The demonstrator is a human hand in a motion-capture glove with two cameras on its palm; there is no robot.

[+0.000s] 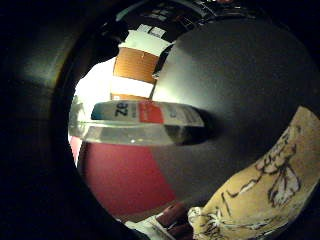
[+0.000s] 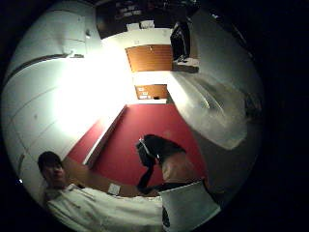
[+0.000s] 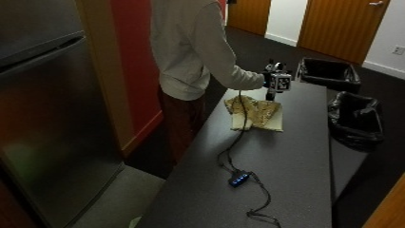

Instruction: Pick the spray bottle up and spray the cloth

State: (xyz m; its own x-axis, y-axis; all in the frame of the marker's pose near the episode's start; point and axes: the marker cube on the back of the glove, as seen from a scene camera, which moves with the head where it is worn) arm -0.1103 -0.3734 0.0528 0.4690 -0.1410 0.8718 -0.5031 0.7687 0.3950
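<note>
A yellowish patterned cloth lies crumpled on the dark grey table, in front of the person. My gloved right hand is held out above the table's far part, just beyond the cloth. In the little finger side palm view a clear spray bottle with a white and red label stands with its base on the grey table, close to the palm. The cloth lies beside it. The outside view hides the bottle behind my hand. Whether my hand touches the bottle does not show.
Two black-lined bins stand past the table's far right edge. A cable runs from my hand along the table to a small blue box. A steel fridge and a red wall stand to the left.
</note>
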